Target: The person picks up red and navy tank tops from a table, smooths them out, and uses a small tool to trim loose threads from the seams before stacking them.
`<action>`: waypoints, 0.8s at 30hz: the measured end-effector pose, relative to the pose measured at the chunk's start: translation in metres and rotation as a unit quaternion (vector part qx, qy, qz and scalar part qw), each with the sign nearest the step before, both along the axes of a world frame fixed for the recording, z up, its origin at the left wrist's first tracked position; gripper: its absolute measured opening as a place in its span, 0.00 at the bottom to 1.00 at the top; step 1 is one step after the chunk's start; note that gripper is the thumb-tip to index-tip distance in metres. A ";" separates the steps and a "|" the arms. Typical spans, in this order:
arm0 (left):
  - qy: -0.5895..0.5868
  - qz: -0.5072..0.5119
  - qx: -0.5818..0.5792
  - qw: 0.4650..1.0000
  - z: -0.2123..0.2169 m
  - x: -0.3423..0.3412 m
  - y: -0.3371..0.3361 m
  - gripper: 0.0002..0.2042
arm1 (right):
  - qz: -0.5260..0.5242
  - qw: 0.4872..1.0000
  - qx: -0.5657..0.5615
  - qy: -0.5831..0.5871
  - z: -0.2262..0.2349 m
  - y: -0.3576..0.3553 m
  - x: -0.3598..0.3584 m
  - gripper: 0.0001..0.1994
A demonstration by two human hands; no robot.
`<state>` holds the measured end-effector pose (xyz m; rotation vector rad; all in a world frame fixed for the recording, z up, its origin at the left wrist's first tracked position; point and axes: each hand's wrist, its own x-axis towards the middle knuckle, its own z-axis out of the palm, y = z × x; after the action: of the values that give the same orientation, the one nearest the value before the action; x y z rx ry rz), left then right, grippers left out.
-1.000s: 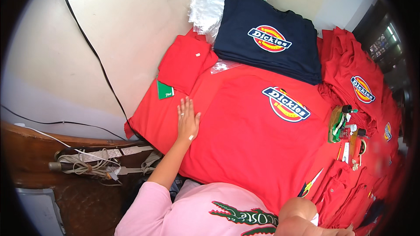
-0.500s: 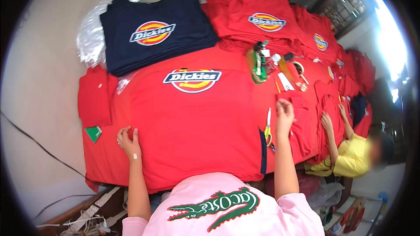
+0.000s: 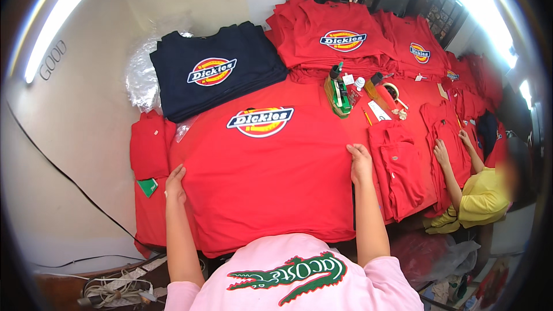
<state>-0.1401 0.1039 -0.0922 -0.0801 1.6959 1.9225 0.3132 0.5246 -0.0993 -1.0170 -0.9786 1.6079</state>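
Observation:
A red T-shirt (image 3: 268, 184) with an oval chest print lies spread in front of me, its lower edge close to my body. My left hand (image 3: 175, 185) pinches its left side, thumb and fingers together. On the opposite side, my right hand (image 3: 360, 163) grips the shirt's edge between thumb and fingertips. Between the two hands the cloth looks stretched fairly flat. To the right of my right hand lies a folded red garment (image 3: 397, 167). Beside my left hand sit a folded red garment (image 3: 148, 147) and a green card or packet (image 3: 147, 187).
Behind the shirt are a navy T-shirt stack (image 3: 222, 89) and red T-shirt stacks (image 3: 340, 20). A green tape dispenser (image 3: 340, 98), a tape roll (image 3: 391, 91) and a pencil (image 3: 367, 117) lie at centre right. A co-worker in yellow (image 3: 484, 196) handles red cloth at right. Cables (image 3: 118, 296) hang lower left.
My right hand has moved left and down from above the folded garment onto the shirt's right edge. My left hand has closed on the left edge. The scissors no longer show.

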 end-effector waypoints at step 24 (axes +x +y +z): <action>-0.190 -0.196 -0.138 0.952 0.051 0.174 -0.184 0.11 | 0.340 0.875 -0.291 -0.186 0.064 -0.157 0.157 0.13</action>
<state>0.0340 -0.0796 -0.0416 -0.1913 1.5641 1.2779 0.4700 0.3680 -0.0356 -1.5414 -1.2269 2.4472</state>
